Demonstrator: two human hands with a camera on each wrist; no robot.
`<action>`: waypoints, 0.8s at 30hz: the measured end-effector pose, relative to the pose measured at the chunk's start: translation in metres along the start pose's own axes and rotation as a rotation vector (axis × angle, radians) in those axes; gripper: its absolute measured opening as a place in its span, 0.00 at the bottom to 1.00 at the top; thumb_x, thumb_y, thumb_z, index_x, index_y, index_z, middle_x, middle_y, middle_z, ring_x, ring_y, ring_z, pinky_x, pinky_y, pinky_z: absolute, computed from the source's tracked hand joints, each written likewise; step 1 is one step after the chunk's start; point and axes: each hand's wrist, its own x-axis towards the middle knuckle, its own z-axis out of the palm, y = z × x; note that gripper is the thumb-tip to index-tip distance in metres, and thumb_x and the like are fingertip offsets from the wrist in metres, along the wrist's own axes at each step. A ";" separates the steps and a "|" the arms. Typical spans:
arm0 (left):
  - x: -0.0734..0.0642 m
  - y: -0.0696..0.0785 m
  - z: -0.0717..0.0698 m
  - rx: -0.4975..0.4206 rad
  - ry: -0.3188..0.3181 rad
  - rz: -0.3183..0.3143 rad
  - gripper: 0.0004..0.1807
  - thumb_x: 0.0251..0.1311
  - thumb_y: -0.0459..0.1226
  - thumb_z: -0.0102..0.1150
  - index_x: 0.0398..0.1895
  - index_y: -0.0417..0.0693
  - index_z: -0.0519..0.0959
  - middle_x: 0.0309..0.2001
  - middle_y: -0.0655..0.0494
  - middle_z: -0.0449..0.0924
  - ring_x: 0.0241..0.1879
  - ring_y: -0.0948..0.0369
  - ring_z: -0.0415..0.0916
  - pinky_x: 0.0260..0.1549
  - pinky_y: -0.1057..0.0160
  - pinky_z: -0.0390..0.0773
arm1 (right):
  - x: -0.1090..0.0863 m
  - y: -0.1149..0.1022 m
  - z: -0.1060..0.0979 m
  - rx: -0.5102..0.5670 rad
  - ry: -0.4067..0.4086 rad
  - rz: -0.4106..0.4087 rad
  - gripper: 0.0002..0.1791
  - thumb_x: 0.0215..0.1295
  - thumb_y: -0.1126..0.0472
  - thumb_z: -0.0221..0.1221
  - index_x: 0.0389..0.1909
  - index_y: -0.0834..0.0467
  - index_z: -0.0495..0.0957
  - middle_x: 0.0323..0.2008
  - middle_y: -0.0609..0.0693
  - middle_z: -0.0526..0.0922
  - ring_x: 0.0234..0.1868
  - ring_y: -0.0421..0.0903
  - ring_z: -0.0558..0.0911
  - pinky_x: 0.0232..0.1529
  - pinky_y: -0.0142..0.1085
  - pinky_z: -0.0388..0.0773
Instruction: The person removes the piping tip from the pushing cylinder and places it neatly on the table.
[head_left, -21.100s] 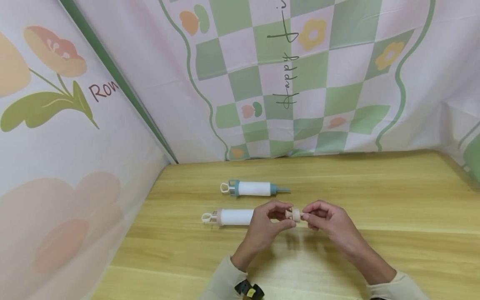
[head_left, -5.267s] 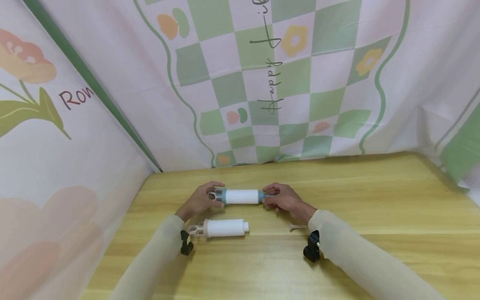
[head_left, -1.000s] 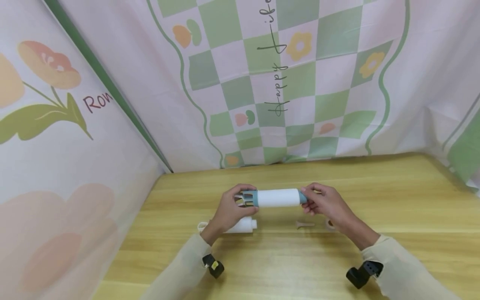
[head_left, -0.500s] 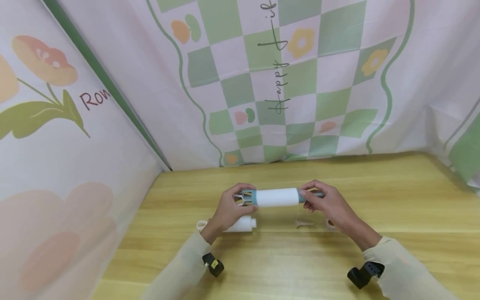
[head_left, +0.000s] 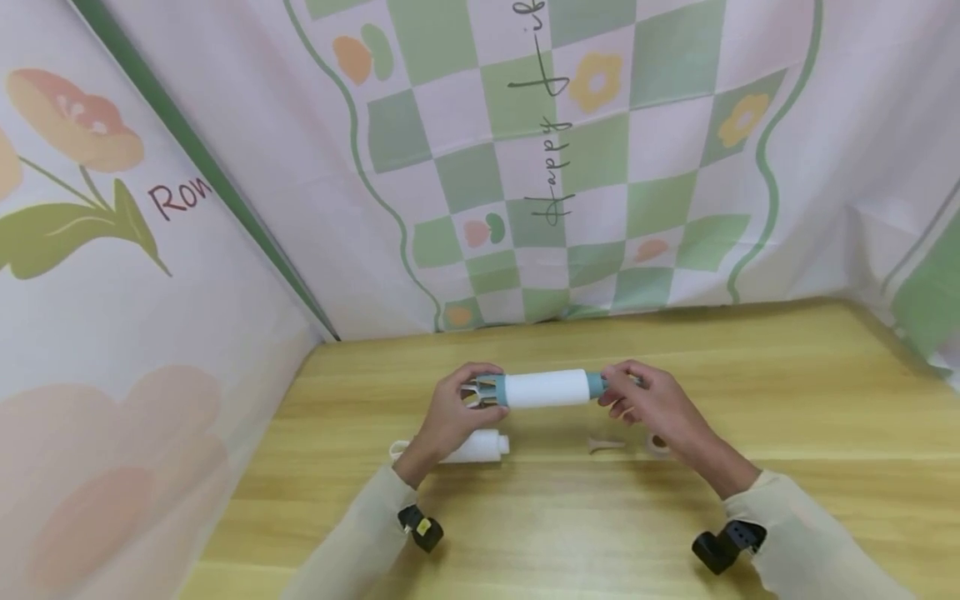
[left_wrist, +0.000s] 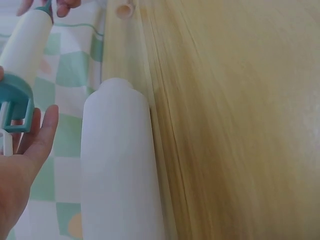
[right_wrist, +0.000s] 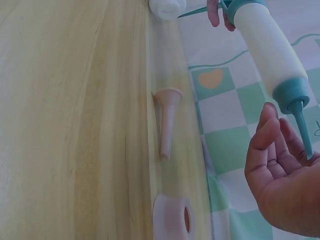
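A large syringe-like tool (head_left: pixel 547 389) with a white barrel is held level above the table in the head view. My left hand (head_left: pixel 450 414) grips its slotted teal collar (left_wrist: pixel 19 97), where a white plunger handle shows. At the other end, my right hand (head_left: pixel 662 406) has its fingers curled about the teal nozzle (right_wrist: pixel 301 125), which is still joined to the barrel. Below lies a second white barrel (head_left: pixel 480 447) with a bare neck, its handle end partly behind my left wrist. Nearby on the table are a beige nozzle (head_left: pixel 606 444) and a beige ring cap (head_left: pixel 657 443).
The tools are over a wooden table (head_left: pixel 555 517). A patterned cloth (head_left: pixel 600 167) hangs along its back edge, and another printed cloth (head_left: pixel 150 317) stands at the left. Black cameras are strapped to both wrists.
The teal nozzle end was turned and regripped by my right hand over the last second. Earlier, the syringe lay on the table; both hands have lifted it, after the beige nozzle and ring were set down.
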 end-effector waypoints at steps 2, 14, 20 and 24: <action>0.000 0.000 -0.001 0.001 0.006 0.013 0.25 0.49 0.29 0.74 0.54 0.46 0.80 0.50 0.52 0.78 0.48 0.53 0.75 0.45 0.53 0.81 | 0.001 -0.002 0.000 0.003 0.008 0.012 0.29 0.77 0.44 0.49 0.52 0.69 0.74 0.38 0.61 0.84 0.36 0.55 0.83 0.35 0.42 0.84; -0.001 0.002 0.000 0.024 -0.008 0.003 0.25 0.50 0.30 0.74 0.53 0.47 0.80 0.51 0.53 0.78 0.48 0.54 0.74 0.47 0.53 0.79 | 0.002 -0.005 0.003 0.016 0.012 0.031 0.25 0.75 0.49 0.56 0.54 0.69 0.74 0.35 0.57 0.85 0.32 0.50 0.83 0.27 0.38 0.80; -0.002 0.003 0.000 0.019 -0.006 -0.008 0.25 0.49 0.30 0.74 0.54 0.47 0.80 0.51 0.53 0.78 0.48 0.54 0.74 0.48 0.52 0.79 | -0.001 -0.002 0.000 -0.020 -0.014 -0.022 0.22 0.75 0.54 0.57 0.58 0.68 0.73 0.40 0.58 0.84 0.36 0.50 0.82 0.30 0.38 0.80; -0.003 0.002 -0.001 0.017 -0.007 -0.012 0.25 0.50 0.30 0.74 0.54 0.47 0.80 0.50 0.53 0.78 0.48 0.53 0.74 0.48 0.52 0.79 | -0.002 0.000 -0.001 -0.022 -0.035 -0.053 0.22 0.74 0.56 0.58 0.59 0.67 0.73 0.43 0.59 0.82 0.38 0.51 0.81 0.33 0.39 0.80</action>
